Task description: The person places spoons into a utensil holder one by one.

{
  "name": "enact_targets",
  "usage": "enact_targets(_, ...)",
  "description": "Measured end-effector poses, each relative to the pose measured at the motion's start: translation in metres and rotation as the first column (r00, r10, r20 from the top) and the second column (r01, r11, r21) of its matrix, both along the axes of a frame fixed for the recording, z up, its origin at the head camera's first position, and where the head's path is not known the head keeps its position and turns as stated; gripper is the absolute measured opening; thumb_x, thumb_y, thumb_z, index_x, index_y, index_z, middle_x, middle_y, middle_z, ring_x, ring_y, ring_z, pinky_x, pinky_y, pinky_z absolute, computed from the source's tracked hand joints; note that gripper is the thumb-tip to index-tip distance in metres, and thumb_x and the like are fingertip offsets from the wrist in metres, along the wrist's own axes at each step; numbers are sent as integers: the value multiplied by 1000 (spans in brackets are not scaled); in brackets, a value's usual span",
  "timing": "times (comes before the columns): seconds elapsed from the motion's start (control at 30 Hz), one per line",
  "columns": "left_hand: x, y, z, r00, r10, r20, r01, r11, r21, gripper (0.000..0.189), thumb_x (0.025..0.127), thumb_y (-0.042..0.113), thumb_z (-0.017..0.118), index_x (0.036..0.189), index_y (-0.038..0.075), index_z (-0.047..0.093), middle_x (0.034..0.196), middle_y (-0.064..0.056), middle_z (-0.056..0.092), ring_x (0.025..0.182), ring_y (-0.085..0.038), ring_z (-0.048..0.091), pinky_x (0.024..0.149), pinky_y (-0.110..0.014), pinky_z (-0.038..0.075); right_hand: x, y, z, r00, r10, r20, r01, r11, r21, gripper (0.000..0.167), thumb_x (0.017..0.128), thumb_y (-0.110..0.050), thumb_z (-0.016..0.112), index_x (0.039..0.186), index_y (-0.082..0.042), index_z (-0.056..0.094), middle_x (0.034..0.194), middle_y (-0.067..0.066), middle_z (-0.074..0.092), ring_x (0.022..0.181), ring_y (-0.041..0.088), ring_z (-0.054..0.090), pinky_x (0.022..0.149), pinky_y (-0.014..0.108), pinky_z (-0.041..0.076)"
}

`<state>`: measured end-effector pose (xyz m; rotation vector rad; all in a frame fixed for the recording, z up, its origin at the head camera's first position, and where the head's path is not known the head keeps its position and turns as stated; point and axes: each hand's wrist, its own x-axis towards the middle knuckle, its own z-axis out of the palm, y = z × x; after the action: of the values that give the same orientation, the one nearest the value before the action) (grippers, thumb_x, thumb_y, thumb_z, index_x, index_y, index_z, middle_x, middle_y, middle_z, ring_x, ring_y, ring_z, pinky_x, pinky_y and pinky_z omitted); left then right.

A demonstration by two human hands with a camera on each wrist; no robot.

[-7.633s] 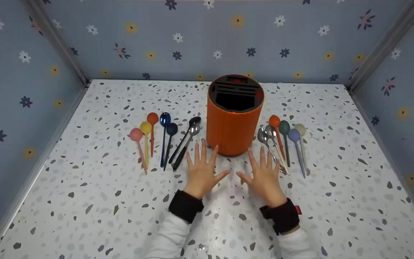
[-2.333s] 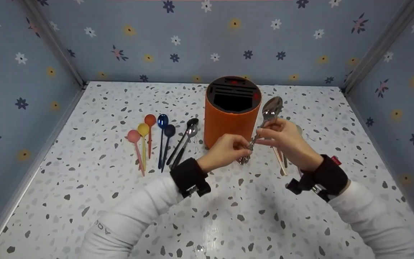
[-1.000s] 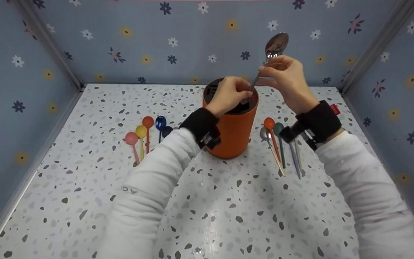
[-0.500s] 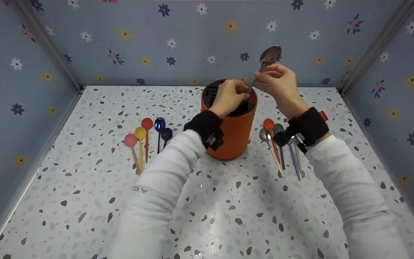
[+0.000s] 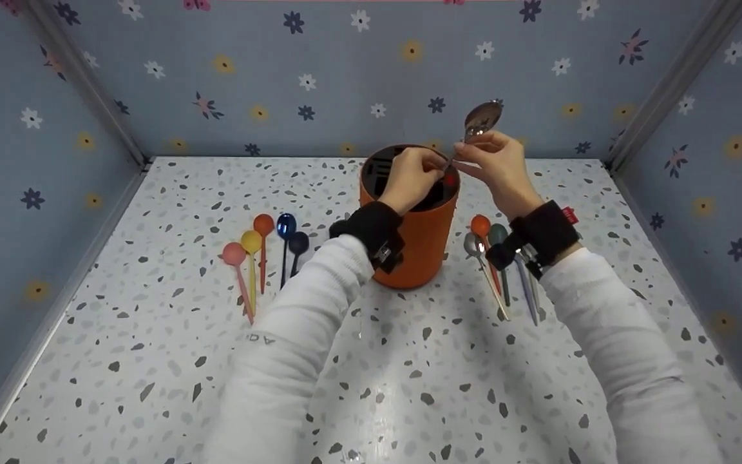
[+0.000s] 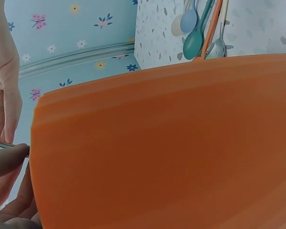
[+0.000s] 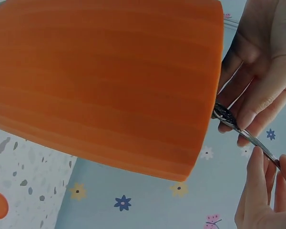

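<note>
Watching remotely, I judge the silver spoon [image 5: 483,116] likely stiff, slick, best held where left hand [image 5: 411,174] and right hand [image 5: 498,165] pinch its handle [image 7: 252,139].

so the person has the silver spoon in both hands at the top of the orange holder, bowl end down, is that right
Not quite: the silver spoon is held bowl end up, with its handle end down, as the head view shows. The rest is right: the left hand and right hand both hold it at the top of the orange holder.
</note>
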<state>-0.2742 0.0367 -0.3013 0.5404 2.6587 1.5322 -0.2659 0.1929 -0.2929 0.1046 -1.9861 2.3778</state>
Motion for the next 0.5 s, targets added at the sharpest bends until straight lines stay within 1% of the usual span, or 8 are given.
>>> enact_targets(0.07,0,0,-1,1000,3,-6,-3,1000,-2,22,98,2,57,116,-5,68,121,-20,68,111,-28,64,93,-32,54,-1,0,-2,1000,-7,3,7,1000,-2,12,93,2,63,87,-9,62,84,1,65,80,12,68,83,24,60)
enact_targets(0.17,-1,1,-2,1000,8,-9,-8,1000,3,22,98,1,57,115,-5,69,119,-20,68,109,-29,65,92,-32,55,-1,0,-5,1000,-24,18,23,999,28,10,93,0,64,88,-8,62,83,0,65,79,11,69,81,22,60)
enact_targets(0.27,0,0,-2,1000,9,-11,-9,1000,3,21,98,0,57,114,-5,70,118,-20,69,109,-29,65,92,-31,55,1,3,-9,999,-24,38,22,998,61,6,94,0,63,94,-6,63,84,-2,66,80,9,69,81,21,60)
enact_targets(0.33,2,-1,-2,1000,7,-16,-7,1000,-7,21,98,1,57,113,-5,70,117,-20,69,108,-29,65,92,-30,54,3,6,-12,999,-15,52,10,995,95,8,94,-1,62,101,-5,63,86,-3,66,82,8,68,82,20,59)
enact_targets(0.4,6,-4,-1,1000,5,-19,-5,1000,-12,20,98,2,58,112,-4,71,116,-20,70,108,-29,64,92,-30,54,4,10,-16,998,-6,55,-2,991,131,14,95,0,61,108,-3,62,87,-3,67,84,7,68,84,19,58)
enact_targets(0.5,13,-10,2,1000,1,-4,-1,1000,7,19,97,1,59,111,-5,71,114,-20,70,104,-30,65,87,-29,55,6,19,-20,998,-7,57,-3,985,174,17,95,0,61,112,-4,61,89,-4,66,86,6,68,85,17,58)
